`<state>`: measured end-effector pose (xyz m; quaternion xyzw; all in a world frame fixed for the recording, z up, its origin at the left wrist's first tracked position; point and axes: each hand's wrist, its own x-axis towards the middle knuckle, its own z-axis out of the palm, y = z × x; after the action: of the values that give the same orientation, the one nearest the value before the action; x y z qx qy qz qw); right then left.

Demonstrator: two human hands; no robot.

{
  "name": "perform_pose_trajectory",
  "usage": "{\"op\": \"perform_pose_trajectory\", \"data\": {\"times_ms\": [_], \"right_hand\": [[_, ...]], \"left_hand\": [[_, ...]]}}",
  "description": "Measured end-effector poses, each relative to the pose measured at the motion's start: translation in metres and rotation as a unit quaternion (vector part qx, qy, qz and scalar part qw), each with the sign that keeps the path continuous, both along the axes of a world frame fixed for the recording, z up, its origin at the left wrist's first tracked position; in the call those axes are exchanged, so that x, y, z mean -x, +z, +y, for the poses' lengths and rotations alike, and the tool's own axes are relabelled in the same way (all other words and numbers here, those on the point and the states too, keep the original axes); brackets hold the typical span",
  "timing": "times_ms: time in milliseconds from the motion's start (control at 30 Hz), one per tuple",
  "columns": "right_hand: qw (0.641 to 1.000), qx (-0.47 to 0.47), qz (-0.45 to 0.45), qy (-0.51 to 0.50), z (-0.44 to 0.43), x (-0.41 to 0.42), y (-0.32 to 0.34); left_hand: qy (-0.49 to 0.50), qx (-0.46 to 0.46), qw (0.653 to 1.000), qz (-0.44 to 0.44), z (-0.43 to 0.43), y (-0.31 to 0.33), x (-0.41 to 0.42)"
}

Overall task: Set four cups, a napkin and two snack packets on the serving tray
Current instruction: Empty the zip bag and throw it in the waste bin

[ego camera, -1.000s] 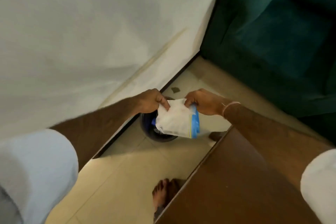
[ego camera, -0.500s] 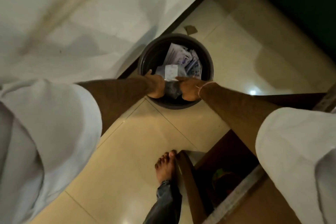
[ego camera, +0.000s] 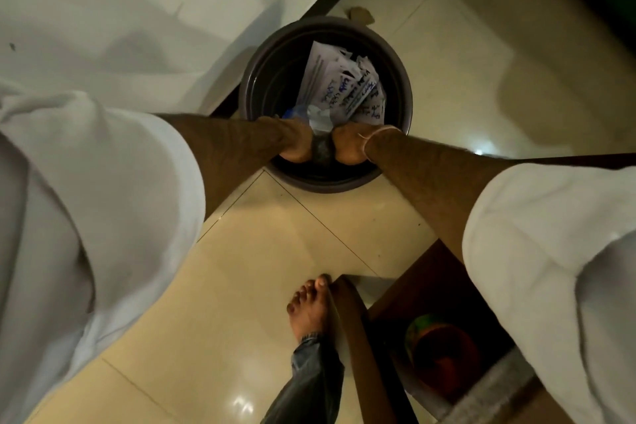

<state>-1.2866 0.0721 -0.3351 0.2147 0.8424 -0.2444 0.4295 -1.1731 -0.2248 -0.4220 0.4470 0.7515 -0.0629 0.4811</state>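
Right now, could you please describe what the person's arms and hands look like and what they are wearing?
Both forearms are bare and hairy. Loose, pale white sleeves are pushed up above the elbows on each arm. A thin, light-coloured thread bracelet circles the wrist of the right hand. The left hand wears nothing: no rings, watch or gloves show.

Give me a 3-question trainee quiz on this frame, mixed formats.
1. True or false: both hands are over the bin.
2. What already lies in the bin? A) paper wrappers B) cups C) a tray
3. Fill in: a bare ____ stands on the tiled floor near the wooden table leg.

Key
1. True: left hand and right hand meet above it, pinching a dark scrap.
2. A
3. foot
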Motion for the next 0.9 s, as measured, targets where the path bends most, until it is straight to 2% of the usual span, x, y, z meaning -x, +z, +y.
{"op": "perform_pose_trajectory", "data": {"times_ms": [167,267,333,400,433,467,500,600,900], "right_hand": [[0.997,-0.006,0.074,-0.019,0.005,-0.003,0.047],[0.993,0.002,0.107,-0.044,0.010,-0.002,0.098],[0.991,0.000,0.126,-0.046,0.015,-0.002,0.138],[0.987,-0.002,0.155,-0.043,0.022,-0.005,0.189],[0.986,-0.004,0.159,-0.049,0.028,-0.007,0.217],[0.986,-0.012,0.156,-0.065,0.031,-0.011,0.242],[0.982,-0.021,0.163,-0.094,0.037,-0.017,0.272],[0.964,-0.049,0.192,-0.176,0.045,-0.039,0.358],[0.914,-0.124,0.290,-0.256,0.060,-0.178,0.626]], "left_hand": [[0.036,0.016,0.999,-0.003,0.006,0.019,0.024],[0.014,0.006,1.000,0.002,0.018,0.066,0.021],[-0.024,-0.017,1.000,-0.010,0.093,0.130,0.089],[-0.109,-0.090,0.988,0.065,0.196,0.226,0.184],[-0.051,-0.060,0.996,0.049,0.252,0.279,0.216],[-0.023,-0.064,0.992,0.106,0.260,0.318,0.230],[0.014,-0.082,0.991,0.108,0.259,0.352,0.220],[0.042,-0.110,0.983,0.140,0.262,0.441,0.187],[0.033,-0.249,0.951,0.179,0.292,0.697,0.073]]}}
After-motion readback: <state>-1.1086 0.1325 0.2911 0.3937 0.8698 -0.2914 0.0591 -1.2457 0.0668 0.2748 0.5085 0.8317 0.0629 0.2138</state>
